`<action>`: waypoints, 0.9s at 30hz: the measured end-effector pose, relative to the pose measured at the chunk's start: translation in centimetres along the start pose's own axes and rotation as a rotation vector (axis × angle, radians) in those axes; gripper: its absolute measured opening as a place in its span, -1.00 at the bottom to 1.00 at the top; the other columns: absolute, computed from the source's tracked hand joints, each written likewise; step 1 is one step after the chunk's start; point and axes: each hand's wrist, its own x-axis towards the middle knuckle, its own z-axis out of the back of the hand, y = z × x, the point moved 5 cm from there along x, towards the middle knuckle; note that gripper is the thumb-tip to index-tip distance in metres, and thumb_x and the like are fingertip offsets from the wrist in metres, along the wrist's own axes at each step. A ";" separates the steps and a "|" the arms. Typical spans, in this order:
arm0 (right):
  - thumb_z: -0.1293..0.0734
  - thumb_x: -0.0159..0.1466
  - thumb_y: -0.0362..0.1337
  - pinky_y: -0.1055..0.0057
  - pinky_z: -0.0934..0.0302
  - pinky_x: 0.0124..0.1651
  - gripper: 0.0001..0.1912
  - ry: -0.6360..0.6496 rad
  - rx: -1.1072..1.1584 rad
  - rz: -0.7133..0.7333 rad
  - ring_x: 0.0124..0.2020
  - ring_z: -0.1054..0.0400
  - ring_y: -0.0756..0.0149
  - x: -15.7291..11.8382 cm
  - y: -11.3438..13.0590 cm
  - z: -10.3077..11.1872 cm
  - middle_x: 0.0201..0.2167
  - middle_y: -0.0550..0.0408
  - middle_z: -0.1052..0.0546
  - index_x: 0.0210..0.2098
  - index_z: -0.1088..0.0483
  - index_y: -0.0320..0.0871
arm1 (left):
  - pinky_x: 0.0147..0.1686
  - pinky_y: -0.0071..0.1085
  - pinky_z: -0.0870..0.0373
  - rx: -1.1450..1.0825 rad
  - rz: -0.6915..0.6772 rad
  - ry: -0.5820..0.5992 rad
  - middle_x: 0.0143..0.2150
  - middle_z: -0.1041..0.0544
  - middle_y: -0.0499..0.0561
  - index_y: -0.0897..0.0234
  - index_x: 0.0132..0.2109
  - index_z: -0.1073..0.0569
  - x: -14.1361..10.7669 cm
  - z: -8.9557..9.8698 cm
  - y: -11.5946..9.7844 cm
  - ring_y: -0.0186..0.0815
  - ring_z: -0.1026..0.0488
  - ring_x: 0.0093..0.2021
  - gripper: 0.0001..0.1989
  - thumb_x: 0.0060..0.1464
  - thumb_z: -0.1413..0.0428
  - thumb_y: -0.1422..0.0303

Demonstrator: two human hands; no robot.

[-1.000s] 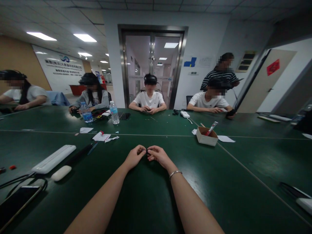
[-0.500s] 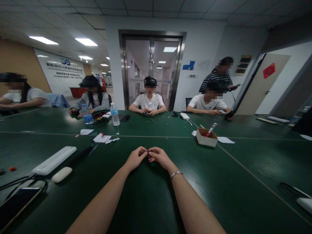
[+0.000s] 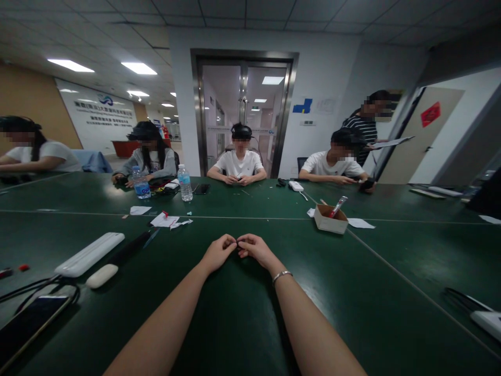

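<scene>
My left hand (image 3: 219, 251) and my right hand (image 3: 255, 249) meet above the green table (image 3: 242, 318), fingertips nearly touching. Both are closed in a pinch. Between the fingertips there seems to be a tiny dark item, too small and too covered to name. A silver bracelet (image 3: 282, 277) circles my right wrist. Away to the left of my hands lie scraps of white paper (image 3: 164, 220). To the right stands a small open cardboard box (image 3: 331, 223) with a red-and-clear tool leaning in it.
At left lie a white power bank (image 3: 92, 255), a white oval object (image 3: 102, 276), a phone (image 3: 33, 324) and black cables. Two water bottles (image 3: 185, 184) stand farther back. Several people sit across the table; one person (image 3: 362, 125) stands holding papers.
My hands keep the same pinched pose, with hardly any movement. The standing person has shifted right, and the papers in their hand show more fully. The view has moved slightly.
</scene>
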 end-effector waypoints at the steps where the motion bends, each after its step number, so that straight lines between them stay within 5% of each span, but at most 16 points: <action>1: -0.43 0.02 -0.27 0.51 -0.34 -0.48 -0.70 0.003 -0.004 0.000 -0.58 -0.41 0.45 0.0 0.0 0.0 -0.51 0.08 -0.49 -0.28 -0.39 -0.28 | -0.31 -0.43 -0.30 -0.002 -0.003 0.000 -0.34 -0.48 -0.04 0.24 -0.21 -0.39 0.0 0.0 0.0 -0.35 -0.41 -0.34 -0.73 0.05 0.01 0.15; 16: -0.41 0.04 -0.26 0.48 -0.34 -0.40 -0.70 0.004 -0.039 0.028 -0.49 -0.42 0.43 -0.5 -0.1 -0.1 -0.48 0.08 -0.49 -0.25 -0.40 -0.26 | -0.26 -0.41 -0.30 0.023 0.043 0.004 -0.30 -0.50 -0.03 0.21 -0.17 -0.39 -1.4 0.1 -0.7 -0.34 -0.41 -0.29 -0.73 0.06 0.02 0.17; 27: -0.44 -0.02 -0.19 0.42 -0.35 -0.39 -0.63 -0.112 0.017 0.033 -0.52 -0.43 0.39 -2.3 0.0 -0.3 -0.52 0.13 -0.46 -0.26 -0.39 -0.25 | -0.25 -0.40 -0.31 -0.016 0.098 0.014 -0.27 -0.51 -0.01 0.17 -0.15 -0.41 -2.3 -0.8 -1.2 -0.31 -0.42 -0.26 -0.74 0.07 0.03 0.19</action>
